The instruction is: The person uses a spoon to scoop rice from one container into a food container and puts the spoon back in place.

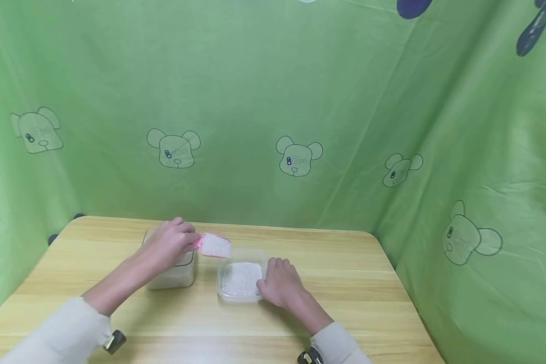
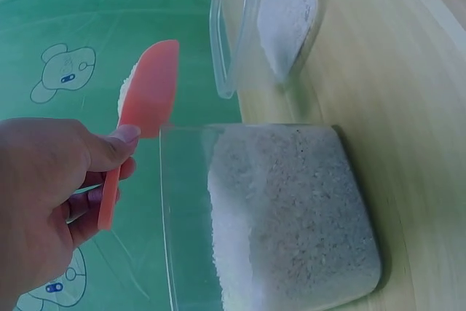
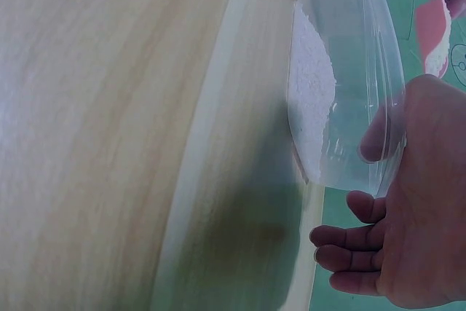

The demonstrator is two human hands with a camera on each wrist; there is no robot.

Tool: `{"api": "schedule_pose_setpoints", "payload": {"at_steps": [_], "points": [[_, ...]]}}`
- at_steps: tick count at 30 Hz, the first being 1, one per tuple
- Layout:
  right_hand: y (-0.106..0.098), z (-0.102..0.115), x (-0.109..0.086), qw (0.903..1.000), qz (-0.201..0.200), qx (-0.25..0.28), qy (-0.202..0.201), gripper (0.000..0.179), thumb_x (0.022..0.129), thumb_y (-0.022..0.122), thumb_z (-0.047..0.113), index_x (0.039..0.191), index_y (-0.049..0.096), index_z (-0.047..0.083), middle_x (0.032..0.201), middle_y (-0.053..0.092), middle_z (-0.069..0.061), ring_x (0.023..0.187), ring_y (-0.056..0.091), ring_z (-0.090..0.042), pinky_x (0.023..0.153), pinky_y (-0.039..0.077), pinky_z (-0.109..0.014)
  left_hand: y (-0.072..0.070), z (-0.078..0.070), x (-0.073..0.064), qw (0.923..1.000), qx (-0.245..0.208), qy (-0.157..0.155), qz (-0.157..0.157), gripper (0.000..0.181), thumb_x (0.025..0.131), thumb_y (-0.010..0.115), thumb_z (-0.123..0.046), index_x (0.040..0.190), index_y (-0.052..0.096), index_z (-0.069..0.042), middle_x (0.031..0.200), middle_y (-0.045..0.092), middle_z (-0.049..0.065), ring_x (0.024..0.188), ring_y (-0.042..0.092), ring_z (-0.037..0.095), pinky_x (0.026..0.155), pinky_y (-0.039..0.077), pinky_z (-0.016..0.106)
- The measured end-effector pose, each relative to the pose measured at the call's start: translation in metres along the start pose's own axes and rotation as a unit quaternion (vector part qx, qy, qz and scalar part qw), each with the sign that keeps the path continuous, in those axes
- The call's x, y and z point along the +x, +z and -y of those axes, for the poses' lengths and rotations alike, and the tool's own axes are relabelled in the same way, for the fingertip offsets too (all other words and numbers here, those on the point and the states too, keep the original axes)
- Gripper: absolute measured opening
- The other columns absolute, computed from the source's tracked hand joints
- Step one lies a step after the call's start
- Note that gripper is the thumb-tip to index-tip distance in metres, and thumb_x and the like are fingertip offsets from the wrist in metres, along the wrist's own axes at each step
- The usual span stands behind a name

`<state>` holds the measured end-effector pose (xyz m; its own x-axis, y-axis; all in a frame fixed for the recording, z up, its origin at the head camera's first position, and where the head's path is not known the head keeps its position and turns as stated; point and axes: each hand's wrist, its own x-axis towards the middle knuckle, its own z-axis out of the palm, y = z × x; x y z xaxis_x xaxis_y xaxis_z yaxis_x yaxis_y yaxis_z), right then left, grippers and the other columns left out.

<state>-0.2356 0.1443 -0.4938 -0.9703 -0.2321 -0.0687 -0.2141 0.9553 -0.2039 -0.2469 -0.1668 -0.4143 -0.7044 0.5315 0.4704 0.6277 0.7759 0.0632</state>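
My left hand (image 1: pixel 173 243) pinches the handle of a pink scoop (image 2: pixel 154 92) heaped with white rice (image 1: pixel 216 246). In the head view the scoop is held between two clear containers, close to the rim of the smaller one. That shallow plastic container (image 3: pixel 357 85) has a layer of rice in its bottom. At its right side, my right hand (image 1: pixel 280 283) grips the rim between thumb and finger, the other fingers loosely curled below. Beneath the left hand stands a taller clear container (image 2: pixel 291 216), partly filled with rice and partly covered by the hand in the head view.
Both containers stand on a light wooden table (image 1: pixel 346 283). A green curtain (image 1: pixel 236 101) printed with bear heads hangs behind the table and along its sides. The table's far edge runs just behind the containers.
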Motion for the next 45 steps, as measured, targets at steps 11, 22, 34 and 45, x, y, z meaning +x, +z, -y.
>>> {"api": "schedule_pose_setpoints", "payload": {"at_steps": [11, 22, 34, 45], "points": [[-0.001, 0.0, 0.0, 1.0, 0.003, 0.002, 0.002, 0.035, 0.086, 0.052, 0.032, 0.101, 0.052, 0.0, 0.091, 0.048, -0.01, 0.085, 0.043, -0.026, 0.079, 0.041, -0.04, 0.008, -0.006, 0.004, 0.9994, 0.028, 0.018, 0.01, 0.019, 0.079, 0.088, -0.016, 0.096, 0.081, -0.011, 0.093, 0.076, 0.004, 0.087, 0.061, 0.02, 0.075, 0.053, 0.034], [-0.002, 0.001, 0.0, 1.0, 0.002, 0.002, 0.003, 0.04, 0.086, 0.052, 0.032, 0.105, 0.053, -0.003, 0.092, 0.049, -0.011, 0.086, 0.043, -0.026, 0.08, 0.042, -0.041, 0.013, -0.014, 0.011, 0.9987, 0.041, 0.024, 0.018, 0.016, 0.084, 0.084, -0.019, 0.097, 0.081, -0.01, 0.092, 0.076, 0.004, 0.084, 0.06, 0.019, 0.076, 0.052, 0.034], [-0.001, 0.0, 0.0, 1.0, 0.0, 0.006, 0.003, 0.038, 0.086, 0.052, 0.032, 0.103, 0.053, -0.002, 0.091, 0.048, -0.011, 0.086, 0.043, -0.026, 0.08, 0.042, -0.041, 0.015, -0.026, 0.017, 0.9979, 0.037, 0.052, -0.006, 0.013, 0.079, 0.087, -0.016, 0.09, 0.082, -0.013, 0.086, 0.074, 0.001, 0.078, 0.053, 0.014, 0.07, 0.043, 0.026], [0.0, -0.001, 0.001, 1.0, 0.002, 0.0, -0.002, 0.034, 0.087, 0.052, 0.032, 0.1, 0.052, 0.0, 0.09, 0.047, -0.01, 0.084, 0.042, -0.026, 0.077, 0.04, -0.039, 0.016, -0.036, 0.019, 0.9966, 0.037, 0.073, 0.004, 0.018, 0.077, 0.086, -0.003, 0.089, 0.08, -0.016, 0.087, 0.071, -0.002, 0.081, 0.051, 0.014, 0.07, 0.038, 0.024]]}}
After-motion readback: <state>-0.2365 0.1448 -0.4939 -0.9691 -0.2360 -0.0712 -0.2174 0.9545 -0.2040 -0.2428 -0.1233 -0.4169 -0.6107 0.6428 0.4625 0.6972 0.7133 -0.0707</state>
